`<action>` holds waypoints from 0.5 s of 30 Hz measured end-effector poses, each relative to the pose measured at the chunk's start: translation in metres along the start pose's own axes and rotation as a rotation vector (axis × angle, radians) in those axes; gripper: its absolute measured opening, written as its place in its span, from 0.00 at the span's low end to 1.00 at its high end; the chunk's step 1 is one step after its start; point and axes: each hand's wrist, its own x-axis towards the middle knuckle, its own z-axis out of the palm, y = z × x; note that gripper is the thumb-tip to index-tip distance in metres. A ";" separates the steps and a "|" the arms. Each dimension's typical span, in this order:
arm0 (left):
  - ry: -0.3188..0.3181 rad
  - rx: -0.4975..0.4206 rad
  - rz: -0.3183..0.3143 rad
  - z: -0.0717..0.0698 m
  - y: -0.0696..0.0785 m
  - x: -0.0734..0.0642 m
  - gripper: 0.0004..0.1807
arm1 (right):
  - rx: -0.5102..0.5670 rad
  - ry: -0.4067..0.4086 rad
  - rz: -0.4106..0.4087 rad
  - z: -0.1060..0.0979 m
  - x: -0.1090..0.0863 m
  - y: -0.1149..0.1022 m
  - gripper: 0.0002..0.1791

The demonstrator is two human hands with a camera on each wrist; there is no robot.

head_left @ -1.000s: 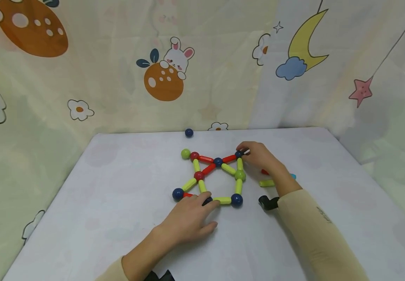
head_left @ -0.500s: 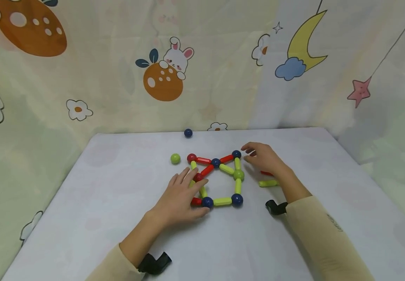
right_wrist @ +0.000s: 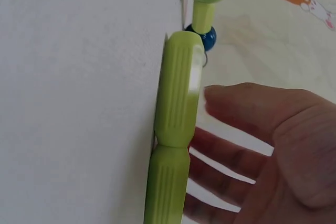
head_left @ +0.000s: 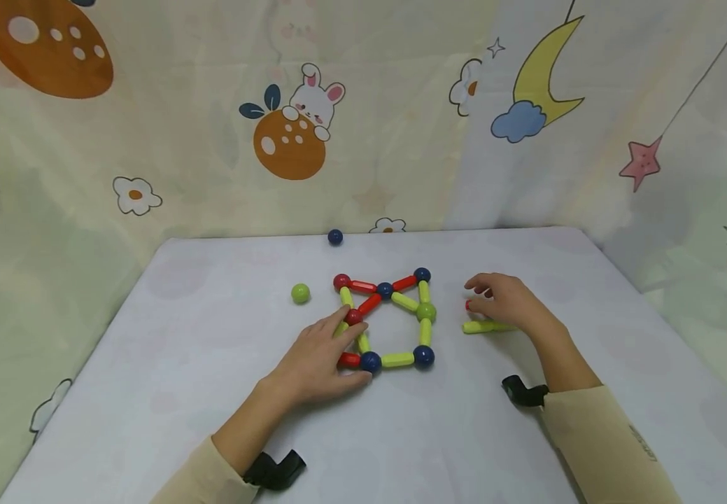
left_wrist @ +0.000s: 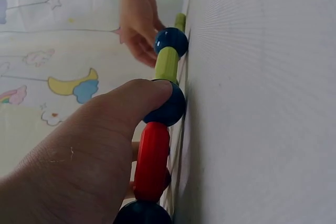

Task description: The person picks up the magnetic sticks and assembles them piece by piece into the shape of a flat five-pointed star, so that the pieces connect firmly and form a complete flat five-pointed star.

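Observation:
A flat frame of magnetic rods and balls lies on the white table, with a red ball (head_left: 341,281) and a dark blue ball (head_left: 422,274) at its far corners. My left hand (head_left: 322,353) rests over its left side, fingers extended; in the left wrist view the thumb touches a blue ball (left_wrist: 170,103) beside a red rod (left_wrist: 151,161). To the right, my right hand (head_left: 504,301) hovers loosely bent by a mostly hidden red rod (head_left: 467,305). In the right wrist view, a gap separates its thumb from its fingers, behind green rods (right_wrist: 178,90) lying end to end.
A loose green ball (head_left: 300,293) lies left of the frame. Another blue ball (head_left: 335,236) sits at the table's back edge, near the patterned cloth backdrop (head_left: 388,140). Black wrist mounts (head_left: 275,470) hang under both sleeves.
The green ball has come off the red corner ball and moved left. My right hand has left the far blue ball and moved right. My left hand has shifted left over the frame.

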 end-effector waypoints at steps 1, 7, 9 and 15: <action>-0.001 0.001 -0.003 0.000 0.000 0.000 0.44 | -0.001 -0.009 0.007 0.001 -0.001 0.002 0.21; 0.001 0.009 -0.005 0.000 -0.002 0.001 0.44 | -0.018 -0.015 0.015 0.005 0.000 0.008 0.18; 0.003 0.008 -0.002 0.000 -0.002 0.001 0.44 | -0.029 -0.004 0.014 0.006 0.000 0.009 0.16; 0.005 -0.001 0.002 0.002 -0.003 0.002 0.44 | -0.020 0.046 0.006 0.007 -0.001 0.009 0.15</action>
